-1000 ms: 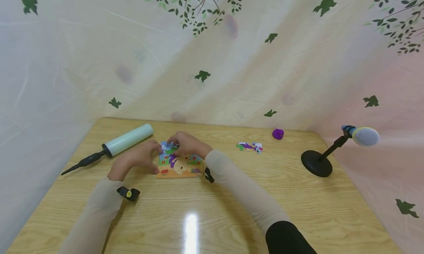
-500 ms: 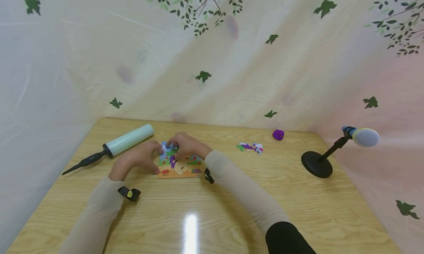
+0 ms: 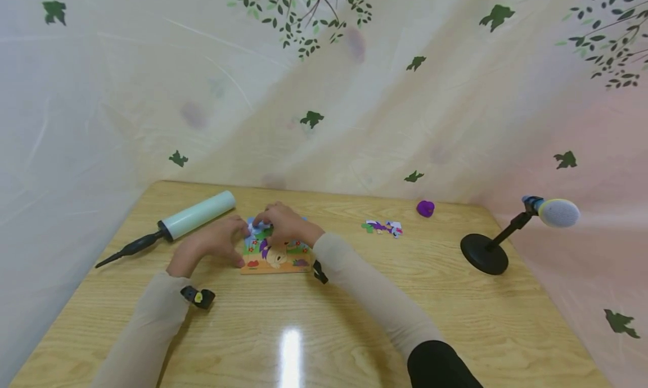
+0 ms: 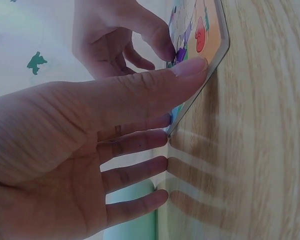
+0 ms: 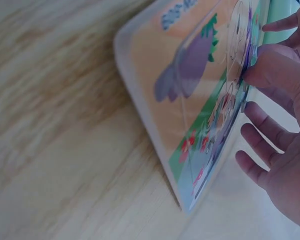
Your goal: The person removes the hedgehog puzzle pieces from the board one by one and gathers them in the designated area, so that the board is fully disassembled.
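Observation:
A jigsaw puzzle board point(image 3: 275, 268) with a cartoon animal, flowers and an orange border lies flat on the table. My left hand point(image 3: 215, 243) is at its left side. In the left wrist view its thumb point(image 4: 192, 67) rests on the board's corner, and the straight fingers reach to the board's edge and the tabletop. Over the upper left of the picture is my right hand point(image 3: 287, 225), thumb and fingers spread. In the right wrist view the right thumb point(image 5: 260, 72) touches the picture. The right index fingertip is hidden there, and no piece shows between the fingers.
Loose puzzle pieces point(image 3: 383, 228) lie to the right of the board. Beyond them are a small purple object point(image 3: 425, 208) and a microphone point(image 3: 557, 213) on a black-based stand. A pale green tube point(image 3: 199, 213) with a black pointed handle lies left. A printed curtain hangs behind.
The head view has tipped slightly, so the scene sits a little lower. My right fingertips have shifted slightly left over the board; the left hand stays at the board's edge.

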A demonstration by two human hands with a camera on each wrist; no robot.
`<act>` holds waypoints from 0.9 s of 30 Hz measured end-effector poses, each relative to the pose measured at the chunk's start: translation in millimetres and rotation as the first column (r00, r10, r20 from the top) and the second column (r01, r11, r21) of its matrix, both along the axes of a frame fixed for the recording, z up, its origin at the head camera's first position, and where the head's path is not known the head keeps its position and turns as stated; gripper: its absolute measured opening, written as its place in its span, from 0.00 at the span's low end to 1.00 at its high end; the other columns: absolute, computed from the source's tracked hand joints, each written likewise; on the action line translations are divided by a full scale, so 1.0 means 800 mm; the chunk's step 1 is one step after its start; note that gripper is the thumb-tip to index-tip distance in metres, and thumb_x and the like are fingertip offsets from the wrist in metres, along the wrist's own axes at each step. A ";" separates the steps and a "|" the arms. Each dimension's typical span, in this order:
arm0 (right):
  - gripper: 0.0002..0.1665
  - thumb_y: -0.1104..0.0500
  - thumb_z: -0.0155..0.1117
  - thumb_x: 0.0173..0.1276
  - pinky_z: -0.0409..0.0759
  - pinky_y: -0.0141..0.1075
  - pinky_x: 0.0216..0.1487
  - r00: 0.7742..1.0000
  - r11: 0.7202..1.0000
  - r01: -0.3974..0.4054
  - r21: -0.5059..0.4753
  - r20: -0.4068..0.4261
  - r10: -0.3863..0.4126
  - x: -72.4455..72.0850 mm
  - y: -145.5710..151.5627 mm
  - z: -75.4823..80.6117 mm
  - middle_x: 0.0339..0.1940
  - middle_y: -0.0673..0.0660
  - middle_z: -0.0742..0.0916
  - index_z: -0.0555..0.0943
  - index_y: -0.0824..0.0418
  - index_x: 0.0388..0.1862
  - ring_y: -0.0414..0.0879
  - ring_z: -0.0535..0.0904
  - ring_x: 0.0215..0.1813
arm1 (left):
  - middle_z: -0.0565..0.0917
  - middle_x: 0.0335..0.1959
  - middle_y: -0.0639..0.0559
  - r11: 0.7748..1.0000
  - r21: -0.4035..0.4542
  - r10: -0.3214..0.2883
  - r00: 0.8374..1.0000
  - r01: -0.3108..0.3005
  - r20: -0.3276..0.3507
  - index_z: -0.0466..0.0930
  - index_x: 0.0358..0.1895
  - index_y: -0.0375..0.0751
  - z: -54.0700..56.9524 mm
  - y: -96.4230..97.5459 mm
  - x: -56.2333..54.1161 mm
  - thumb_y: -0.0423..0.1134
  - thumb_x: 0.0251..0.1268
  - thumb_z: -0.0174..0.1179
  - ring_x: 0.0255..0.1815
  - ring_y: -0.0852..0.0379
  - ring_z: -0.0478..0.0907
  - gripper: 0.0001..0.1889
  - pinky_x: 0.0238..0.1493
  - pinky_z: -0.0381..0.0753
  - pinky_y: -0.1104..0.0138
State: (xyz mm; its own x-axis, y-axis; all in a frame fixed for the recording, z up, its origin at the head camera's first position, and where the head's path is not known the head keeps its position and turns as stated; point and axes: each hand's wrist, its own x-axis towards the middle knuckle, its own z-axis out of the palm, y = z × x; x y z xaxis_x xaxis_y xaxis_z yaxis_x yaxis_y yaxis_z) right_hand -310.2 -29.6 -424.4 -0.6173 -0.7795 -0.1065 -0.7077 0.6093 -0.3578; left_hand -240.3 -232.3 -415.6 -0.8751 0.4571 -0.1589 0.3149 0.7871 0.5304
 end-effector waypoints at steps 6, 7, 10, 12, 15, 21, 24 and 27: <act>0.31 0.58 0.77 0.56 0.72 0.37 0.59 0.998 1.000 -0.001 -0.004 -0.070 0.001 -0.002 0.008 -0.002 0.54 0.53 0.84 0.83 0.51 0.62 0.46 0.73 0.55 | 0.78 0.58 0.35 1.000 -0.017 0.002 1.000 -0.002 0.006 0.79 0.52 0.32 0.003 0.003 0.000 0.41 0.44 0.82 0.62 0.37 0.74 0.32 0.70 0.71 0.40; 0.31 0.58 0.77 0.57 0.71 0.38 0.59 0.997 1.000 0.001 -0.002 -0.077 -0.001 -0.002 0.009 -0.002 0.54 0.53 0.84 0.83 0.51 0.62 0.46 0.73 0.55 | 0.78 0.59 0.35 1.000 -0.018 0.005 1.000 -0.004 0.007 0.79 0.53 0.32 0.004 0.004 0.000 0.41 0.44 0.82 0.62 0.36 0.74 0.32 0.70 0.71 0.40; 0.31 0.57 0.77 0.57 0.70 0.38 0.60 0.996 1.000 0.009 0.007 -0.086 -0.008 -0.003 0.013 -0.003 0.54 0.52 0.84 0.83 0.50 0.62 0.45 0.72 0.55 | 0.78 0.59 0.35 1.000 -0.023 0.018 1.000 -0.018 0.012 0.79 0.53 0.33 0.003 0.003 0.000 0.41 0.44 0.82 0.63 0.36 0.74 0.31 0.70 0.71 0.40; 0.31 0.58 0.76 0.58 0.70 0.39 0.60 0.996 1.000 0.012 0.010 -0.086 -0.011 -0.002 0.017 -0.002 0.54 0.52 0.83 0.83 0.50 0.62 0.45 0.71 0.55 | 0.78 0.60 0.34 1.000 -0.022 0.022 1.000 -0.022 0.011 0.79 0.53 0.33 0.003 0.003 0.001 0.41 0.44 0.82 0.63 0.35 0.74 0.31 0.70 0.71 0.40; 0.31 0.60 0.75 0.57 0.69 0.39 0.60 0.996 1.000 0.010 0.007 -0.086 -0.009 -0.001 0.021 -0.003 0.53 0.52 0.83 0.83 0.50 0.62 0.45 0.70 0.54 | 0.78 0.60 0.34 0.999 -0.018 0.030 0.999 -0.029 0.015 0.79 0.53 0.33 0.000 0.002 0.002 0.40 0.44 0.82 0.63 0.35 0.74 0.31 0.70 0.71 0.40; 0.31 0.60 0.73 0.56 0.69 0.42 0.61 0.994 1.000 0.017 -0.007 -0.111 -0.018 -0.001 0.035 -0.003 0.52 0.52 0.83 0.83 0.51 0.62 0.46 0.70 0.53 | 0.78 0.60 0.35 1.000 -0.015 0.018 1.000 -0.018 0.004 0.80 0.53 0.34 -0.002 0.002 0.002 0.41 0.44 0.82 0.64 0.35 0.74 0.31 0.70 0.70 0.40; 0.30 0.60 0.74 0.57 0.70 0.45 0.63 0.992 1.000 0.025 -0.019 -0.126 -0.027 -0.002 0.042 -0.001 0.53 0.53 0.83 0.83 0.51 0.62 0.47 0.71 0.55 | 0.78 0.60 0.34 1.000 -0.015 0.013 1.000 -0.013 -0.010 0.80 0.52 0.33 -0.001 0.002 0.002 0.41 0.43 0.82 0.64 0.34 0.74 0.31 0.70 0.70 0.39; 0.29 0.59 0.74 0.57 0.70 0.46 0.64 0.990 0.999 0.039 -0.020 -0.135 -0.042 -0.005 0.049 -0.001 0.54 0.53 0.83 0.83 0.50 0.61 0.48 0.72 0.57 | 0.78 0.60 0.33 1.000 -0.015 0.019 1.000 -0.019 -0.012 0.80 0.52 0.33 -0.002 0.001 0.001 0.40 0.43 0.82 0.64 0.33 0.73 0.31 0.71 0.70 0.39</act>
State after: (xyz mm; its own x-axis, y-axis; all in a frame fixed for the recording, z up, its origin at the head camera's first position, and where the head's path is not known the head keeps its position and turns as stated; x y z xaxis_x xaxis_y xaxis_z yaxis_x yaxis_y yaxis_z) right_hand -314.0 9.6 -425.5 -0.6563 -0.7545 -0.0065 -0.7250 0.6330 -0.2716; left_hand -239.1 -231.8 -417.0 -0.8856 0.4379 -0.1549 0.3059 0.8009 0.5148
